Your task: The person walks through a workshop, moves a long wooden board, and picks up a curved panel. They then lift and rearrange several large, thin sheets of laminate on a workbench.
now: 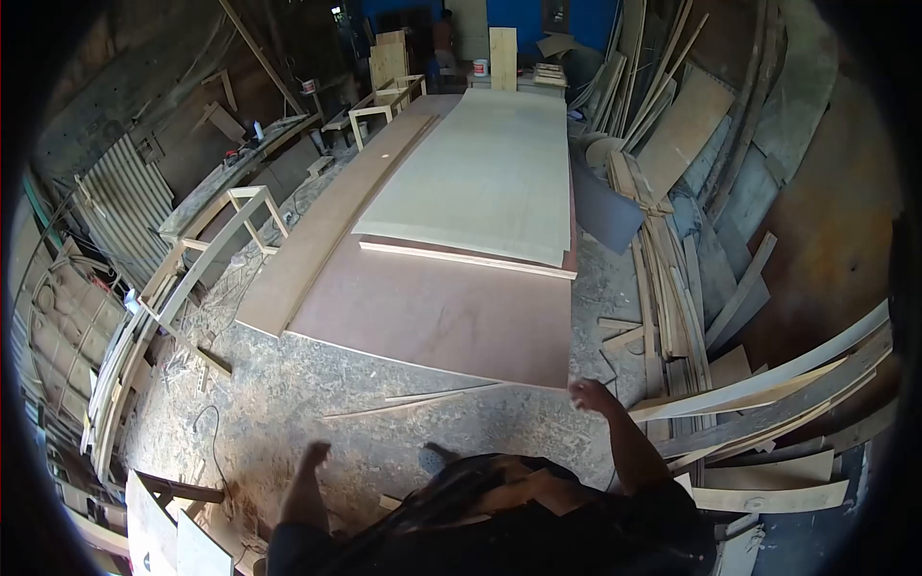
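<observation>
My right hand is beside the near right corner of a large reddish-brown sheet; its fingers look bent, and whether they touch the edge is unclear. Over the dusty floor at the lower left hangs my left hand, away from the sheet, its fingers too small and blurred to read. On the brown sheet lies a pale greenish sheet above a light-edged board. A long narrow brown panel runs along the left side.
Wood strips and leaning boards line the right side. At left are a wooden frame and a workbench. Thin strips lie on the floor before me. Another person stands at the back.
</observation>
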`<state>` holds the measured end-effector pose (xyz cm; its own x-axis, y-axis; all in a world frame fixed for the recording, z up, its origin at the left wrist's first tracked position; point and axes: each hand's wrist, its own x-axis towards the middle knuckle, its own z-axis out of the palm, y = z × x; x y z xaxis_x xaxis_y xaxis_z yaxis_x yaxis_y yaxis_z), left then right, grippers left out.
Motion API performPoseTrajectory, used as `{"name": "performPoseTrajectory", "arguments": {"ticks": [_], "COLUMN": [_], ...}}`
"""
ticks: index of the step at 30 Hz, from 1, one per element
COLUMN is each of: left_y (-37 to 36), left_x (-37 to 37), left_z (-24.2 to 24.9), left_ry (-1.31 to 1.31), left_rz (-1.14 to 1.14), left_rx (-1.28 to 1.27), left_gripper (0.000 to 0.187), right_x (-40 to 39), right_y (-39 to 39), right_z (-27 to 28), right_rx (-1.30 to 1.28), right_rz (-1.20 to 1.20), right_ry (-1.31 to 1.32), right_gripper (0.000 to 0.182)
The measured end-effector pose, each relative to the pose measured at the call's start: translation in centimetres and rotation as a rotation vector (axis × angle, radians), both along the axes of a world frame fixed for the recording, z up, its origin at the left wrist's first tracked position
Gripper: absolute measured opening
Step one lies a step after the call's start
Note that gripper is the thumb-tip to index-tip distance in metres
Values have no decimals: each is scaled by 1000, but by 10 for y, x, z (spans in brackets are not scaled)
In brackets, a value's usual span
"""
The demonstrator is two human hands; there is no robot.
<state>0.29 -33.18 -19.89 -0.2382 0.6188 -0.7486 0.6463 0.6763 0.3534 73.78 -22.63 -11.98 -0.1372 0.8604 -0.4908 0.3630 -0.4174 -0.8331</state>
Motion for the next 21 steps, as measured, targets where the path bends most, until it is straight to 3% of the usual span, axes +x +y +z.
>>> {"name": "performPoseTrajectory", "arguments": {"ticks": [1, 3, 4, 6, 7, 8, 10, 11, 12, 13, 15, 17, 18, 21], "left_y": [-49, -130, -138, -92, -57, -35, 8, 18, 32, 41, 50, 49, 46, 22], "left_x": [-6, 81, 112, 208, 252, 286, 318, 327, 333, 325, 303, 275, 256, 180], "left_z": [-39, -88, -100, -159, -127, -59, -86, -44, 28, 3, 38, 24, 37, -24], "left_ry": [-286, -386, -565, -269, -283, -399, -296, -512, -714, -936, -748, -819, -725, -598], "left_rz": [271, 496, 41, -431, -414, -787, -947, -546, -253, -289, -298, 98, 141, 281], "left_rx": [-157, -409, 38, 171, 166, 663, 944, 629, 349, 656, 765, 561, 432, 262], "left_gripper": [39, 43, 14, 28, 28, 21, 24, 30, 34, 33, 33, 36, 39, 33], "right_x": [6, 12, 9, -1, -11, -24, -67, -89, -112, -138, -187, -230, -250, -301], "right_y": [-15, -19, -13, 8, 22, 35, 56, 63, 69, 71, 63, 50, 41, 14], "right_z": [3, 9, 10, 7, 0, -4, 14, 16, 16, 25, 26, 17, 9, 2], "right_rx": [-92, -198, -138, -26, 31, 89, 237, 279, 322, 311, 292, 293, 248, 217], "right_rz": [-29, -51, -38, 23, 56, 94, 268, 325, 381, 424, 512, 560, 632, 851], "right_ry": [-60, -134, -82, -79, -91, -101, -207, -228, -246, -235, -187, -148, -137, -155], "right_gripper": [29, 29, 28, 29, 29, 29, 29, 29, 29, 28, 28, 29, 30, 34]}}
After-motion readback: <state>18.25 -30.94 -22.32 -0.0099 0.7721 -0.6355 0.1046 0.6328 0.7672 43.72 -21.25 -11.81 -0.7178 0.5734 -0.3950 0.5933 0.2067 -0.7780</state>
